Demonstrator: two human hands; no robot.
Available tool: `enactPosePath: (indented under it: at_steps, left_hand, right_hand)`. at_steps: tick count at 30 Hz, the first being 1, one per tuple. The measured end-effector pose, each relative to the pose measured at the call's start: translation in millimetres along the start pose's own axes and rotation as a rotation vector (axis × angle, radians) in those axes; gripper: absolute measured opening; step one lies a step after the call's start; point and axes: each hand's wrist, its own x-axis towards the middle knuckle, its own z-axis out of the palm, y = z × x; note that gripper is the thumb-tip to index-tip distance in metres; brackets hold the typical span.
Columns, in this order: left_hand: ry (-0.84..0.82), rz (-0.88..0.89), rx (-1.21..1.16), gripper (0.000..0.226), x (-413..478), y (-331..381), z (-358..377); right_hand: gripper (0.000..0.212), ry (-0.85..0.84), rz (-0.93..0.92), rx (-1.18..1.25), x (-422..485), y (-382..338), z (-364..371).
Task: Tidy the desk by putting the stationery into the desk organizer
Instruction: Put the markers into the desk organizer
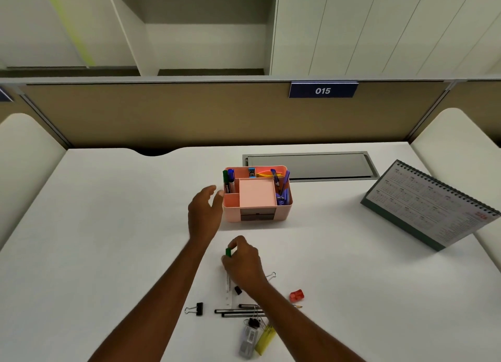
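Two hands are on my head-camera feed; send the checklist. (Operator)

Item 1: state of each hand. (Checker)

Left hand (204,212): fingers apart and relaxed, holding nothing. Right hand (242,261): thumb and fingertips closed in a pinch on a small green cap (228,252). I cannot tell whether the white strip (228,291) under that palm belongs to the cap. (Operator)

Item 2: location of the container. (Checker)

The pink plastic desk organizer (257,212) stands on the white desk (108,226), just to the right of the left hand's fingertips; I cannot confirm contact. It lies beyond the right hand and apart from it. Its compartments hold a green-capped marker (225,178), a blue pen (231,175) and purple items (283,190). (Operator)

Item 3: loose stationery. (Checker)

All of it lies behind the right hand, toward the person. A black binder clip (199,308) sits left of the right forearm. Two slim dark pens (235,312) run under that forearm. A red translucent sharpener (296,295) sits right of the wrist, with a pencil tip (298,306) just beside it. A grey packet (248,342) and a flat yellow piece (265,340) lie side by side, nearest the person. A green-backed desk calendar (423,207) stands well to the right of both hands. (Operator)
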Motion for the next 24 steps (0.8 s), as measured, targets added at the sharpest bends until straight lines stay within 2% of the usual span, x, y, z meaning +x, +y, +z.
enactPosePath:
  at_steps: [3,8,14,18,24]
  left_hand:
    - [-0.003,-0.066,-0.026,0.042,-12,-8,-3]
    - [-0.069,-0.138,-0.006,0.043,-11,-15,-7]
    - [-0.068,-0.179,-0.039,0.038,-6,-14,-3]
    - [-0.103,-0.158,-0.007,0.049,-4,-16,2]
    - [-0.106,-0.227,-0.015,0.048,-3,-17,8]
  right_hand:
    - [0.023,0.051,-0.053,0.135,-2,-15,-33]
    - [0.021,0.192,-0.226,0.215,14,-57,-98]
    - [0.015,0.446,-0.435,0.283,50,-104,-138]
    - [0.016,0.494,-0.480,0.221,73,-116,-136]
    - [0.013,0.425,-0.413,-0.011,99,-104,-113]
